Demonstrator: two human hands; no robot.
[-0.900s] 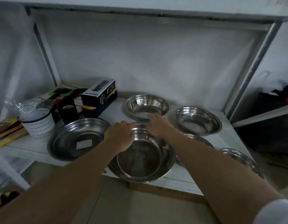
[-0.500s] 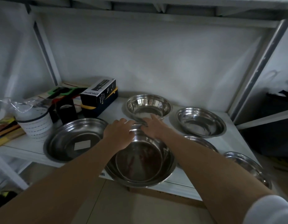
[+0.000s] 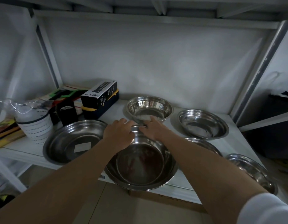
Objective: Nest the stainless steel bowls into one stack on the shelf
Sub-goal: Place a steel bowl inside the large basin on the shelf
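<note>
Steel front bowl (image 3: 141, 164) overhangs the shelf (image 3: 180, 185) edge; left hand (image 3: 118, 135) and right hand (image 3: 153, 129) pinch its far rim. Next, likely lift it into another bowl.

Six stainless steel bowls (image 3: 141, 162) sit on the shelf (image 3: 233, 143), one of them largely hidden behind an arm. One spray bottle box (image 3: 99, 97), one white ribbed cup (image 3: 36, 126), two hands (image 3: 118, 135).

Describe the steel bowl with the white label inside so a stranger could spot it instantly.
Start at the white metal shelf and look to its left half, beside the white ribbed container. The wide, shallow stainless steel bowl sits there, untouched by either hand. It alone has a white rectangular sticker on its floor.
</note>
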